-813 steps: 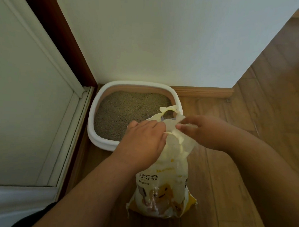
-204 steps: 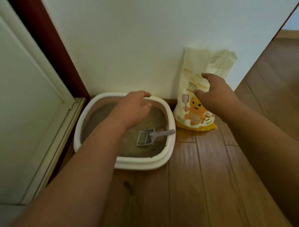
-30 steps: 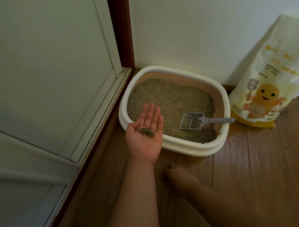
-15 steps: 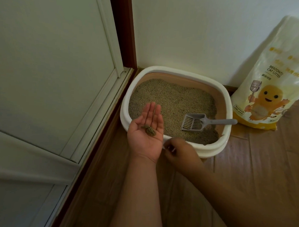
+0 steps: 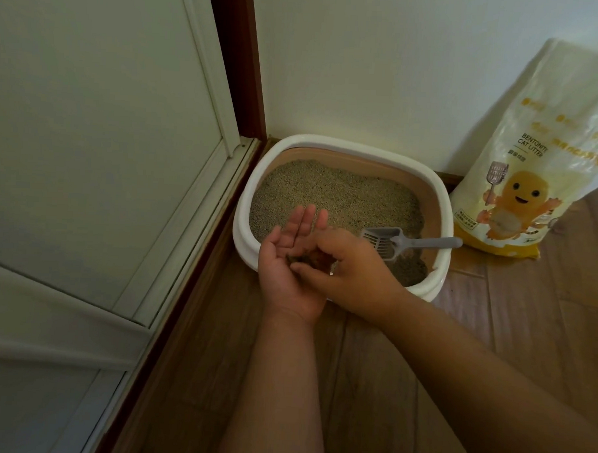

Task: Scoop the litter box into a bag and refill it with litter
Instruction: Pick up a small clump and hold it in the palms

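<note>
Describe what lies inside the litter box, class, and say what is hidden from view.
Inside the litter box lies grainy litter, with a grey scoop resting on it, its handle over the right rim. The near left corner is covered by the left hand and right hand.

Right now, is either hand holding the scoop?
No, the scoop lies in the litter box, handle on the rim, while the right hand reaches into the left hand's palm.

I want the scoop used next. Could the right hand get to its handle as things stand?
Probably yes. The scoop lies in the litter box, handle uncovered over the right rim, just beyond the right hand; that hand is busy at the left hand.
</note>
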Available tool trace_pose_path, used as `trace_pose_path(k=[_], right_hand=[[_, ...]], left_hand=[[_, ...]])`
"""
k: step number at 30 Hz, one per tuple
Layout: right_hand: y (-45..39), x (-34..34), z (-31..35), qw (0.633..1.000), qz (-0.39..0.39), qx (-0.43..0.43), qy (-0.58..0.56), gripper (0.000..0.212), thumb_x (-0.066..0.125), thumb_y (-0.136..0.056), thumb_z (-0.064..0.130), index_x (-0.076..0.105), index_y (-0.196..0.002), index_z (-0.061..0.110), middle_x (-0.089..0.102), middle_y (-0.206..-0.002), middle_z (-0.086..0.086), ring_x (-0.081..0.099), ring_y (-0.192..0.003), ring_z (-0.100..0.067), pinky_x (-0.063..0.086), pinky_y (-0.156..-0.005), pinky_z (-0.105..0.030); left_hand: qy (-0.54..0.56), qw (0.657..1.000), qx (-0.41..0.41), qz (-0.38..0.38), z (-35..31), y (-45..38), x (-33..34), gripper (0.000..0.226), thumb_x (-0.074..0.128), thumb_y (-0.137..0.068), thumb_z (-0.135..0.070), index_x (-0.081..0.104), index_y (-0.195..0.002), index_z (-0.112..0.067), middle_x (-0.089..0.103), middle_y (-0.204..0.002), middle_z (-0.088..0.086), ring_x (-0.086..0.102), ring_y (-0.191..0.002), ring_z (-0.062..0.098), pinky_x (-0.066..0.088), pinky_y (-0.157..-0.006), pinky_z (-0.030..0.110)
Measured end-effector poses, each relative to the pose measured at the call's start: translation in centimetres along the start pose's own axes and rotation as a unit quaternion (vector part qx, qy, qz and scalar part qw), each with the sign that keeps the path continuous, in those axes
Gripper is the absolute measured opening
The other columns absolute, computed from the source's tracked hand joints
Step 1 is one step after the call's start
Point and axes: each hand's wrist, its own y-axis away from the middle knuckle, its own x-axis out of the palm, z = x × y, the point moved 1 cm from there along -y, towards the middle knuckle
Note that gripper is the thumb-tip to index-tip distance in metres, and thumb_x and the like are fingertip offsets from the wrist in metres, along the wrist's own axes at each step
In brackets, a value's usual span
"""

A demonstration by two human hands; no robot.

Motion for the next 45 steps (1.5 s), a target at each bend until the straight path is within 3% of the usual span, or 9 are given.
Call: trace_pose_path(k=[6,10,17,24,27,38,45], right_hand=[[-0.1,-0.4,0.1,1.0,-0.007,-0.011,0.0,0.015,0.076,-0.087,0.023,0.077,-0.103,0.023,0.073,-0.102,0.014,0.063,-0.1,-0.006,0.052,-0.09,-0.033],[-0.1,-0.7,0.3,0.983,-0.101,0.083,-0.128,0.018,0.075,-0.089,0.018,0.076,-0.107,0.021,0.072,-0.103,0.006,0.066,-0.1,-0.012,0.055,-0.092,-0.034],[-0.5,-1.1,1.4,0.823,-0.237,0.182,-0.483,0.022,0.058,-0.099,0.005,0.067,-0.118,0.0,0.073,-0.117,-0.016,0.068,-0.116,-0.025,0.053,-0.101,-0.035],[-0.7,-1.3,2.9,0.651,-0.302,0.223,-0.66,0.033,0.056,-0.101,0.017,0.063,-0.127,-0.001,0.071,-0.122,-0.019,0.068,-0.117,-0.026,0.05,-0.105,-0.038],[-0.7,-1.6,3.2,0.603,-0.321,0.237,-0.691,0.038,0.057,-0.1,0.021,0.062,-0.131,-0.001,0.07,-0.124,-0.017,0.068,-0.117,-0.025,0.048,-0.107,-0.039],[-0.8,-3.2,3.5,0.509,-0.354,0.232,-0.749,0.041,0.058,-0.098,0.026,0.062,-0.129,-0.001,0.07,-0.125,-0.017,0.068,-0.116,-0.026,0.049,-0.106,-0.039],[-1.9,-6.3,5.1,0.508,-0.38,0.225,-0.74,0.035,0.058,-0.099,0.026,0.068,-0.121,0.002,0.073,-0.12,-0.014,0.07,-0.113,-0.024,0.05,-0.103,-0.037]], left_hand=[[0.013,1.0,-0.002,0.011,0.2,0.0,0.2,0.052,0.031,-0.108,-0.038,0.061,-0.137,-0.007,0.066,-0.138,0.011,0.063,-0.129,0.028,0.038,-0.118,0.047],[0.028,0.999,0.011,0.021,0.3,0.5,1.0,0.049,0.036,-0.107,-0.035,0.062,-0.136,-0.005,0.066,-0.137,0.013,0.063,-0.128,0.03,0.042,-0.115,0.047],[0.07,0.997,0.043,0.013,0.5,1.0,2.7,0.045,0.044,-0.104,-0.03,0.064,-0.132,-0.001,0.067,-0.133,0.019,0.065,-0.125,0.03,0.044,-0.115,0.043],[0.082,0.995,0.052,0.0,1.2,1.7,3.8,0.044,0.041,-0.105,-0.029,0.065,-0.131,-0.001,0.068,-0.132,0.019,0.066,-0.124,0.03,0.043,-0.115,0.042],[0.075,0.996,0.045,-0.014,1.6,2.3,4.5,0.046,0.039,-0.106,-0.032,0.067,-0.128,-0.002,0.07,-0.129,0.018,0.068,-0.121,0.029,0.046,-0.112,0.042],[0.006,0.999,0.04,-0.027,1.9,2.6,7.6,0.041,0.04,-0.106,-0.025,0.07,-0.12,-0.002,0.073,-0.123,0.017,0.071,-0.116,0.028,0.052,-0.105,0.04],[-0.008,0.999,0.028,-0.015,2.0,2.7,11.2,0.041,0.04,-0.105,-0.026,0.07,-0.118,-0.002,0.073,-0.123,0.017,0.07,-0.117,0.027,0.051,-0.105,0.04]])
